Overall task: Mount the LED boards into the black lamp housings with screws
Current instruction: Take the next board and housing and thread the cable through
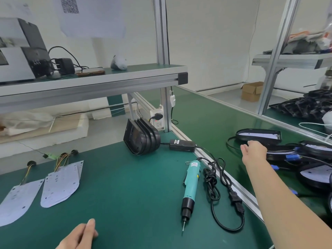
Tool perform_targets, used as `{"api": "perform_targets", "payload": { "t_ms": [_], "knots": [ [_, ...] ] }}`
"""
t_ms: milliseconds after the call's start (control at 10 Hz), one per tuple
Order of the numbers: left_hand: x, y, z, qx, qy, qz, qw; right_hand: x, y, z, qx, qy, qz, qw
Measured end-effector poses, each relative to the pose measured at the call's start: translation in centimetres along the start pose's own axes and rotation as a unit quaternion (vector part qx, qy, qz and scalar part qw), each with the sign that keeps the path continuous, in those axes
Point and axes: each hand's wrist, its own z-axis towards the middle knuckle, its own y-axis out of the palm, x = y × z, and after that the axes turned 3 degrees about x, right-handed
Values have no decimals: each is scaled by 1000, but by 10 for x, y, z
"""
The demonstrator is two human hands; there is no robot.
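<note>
Your right hand reaches toward the fitted housing, right of the screwdriver. Thumb spread, fingers hidden, grip unclear. Your left hand is loose and empty. LED boards are left of it. Lift level, board up.

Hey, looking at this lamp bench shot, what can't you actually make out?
Head view, right hand: fingers hidden behind the hand's back, so any grip on the lamp housing is unclear.
The left hand: cut off by the bottom edge.
The screwdriver label: too small to read.
The housings at right: cropped by the frame edge.
</note>
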Motion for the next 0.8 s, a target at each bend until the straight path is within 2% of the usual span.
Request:
{"api": "perform_targets", "payload": {
  "t_ms": [100,200,400,500,600,800],
  "knots": [
    [4,1,4,-9,-75,-15,997,8,5,-23,-63,-5,80,995],
    [-6,6,8,-1,-92,-24,995,22,3,-41,-74,-35,-58,995],
    [-9,6,9,-12,-126,-15,992,46,19,-101,-139,-28,-72,987],
    [-8,5,8,-16,-134,-11,991,60,29,-131,-192,67,64,977],
    [-9,5,7,-21,-142,-11,990,80,36,-179,-213,62,76,972],
    [-9,3,4,-33,-149,-27,988,131,53,-261,-298,83,6,951]
  ]
}}
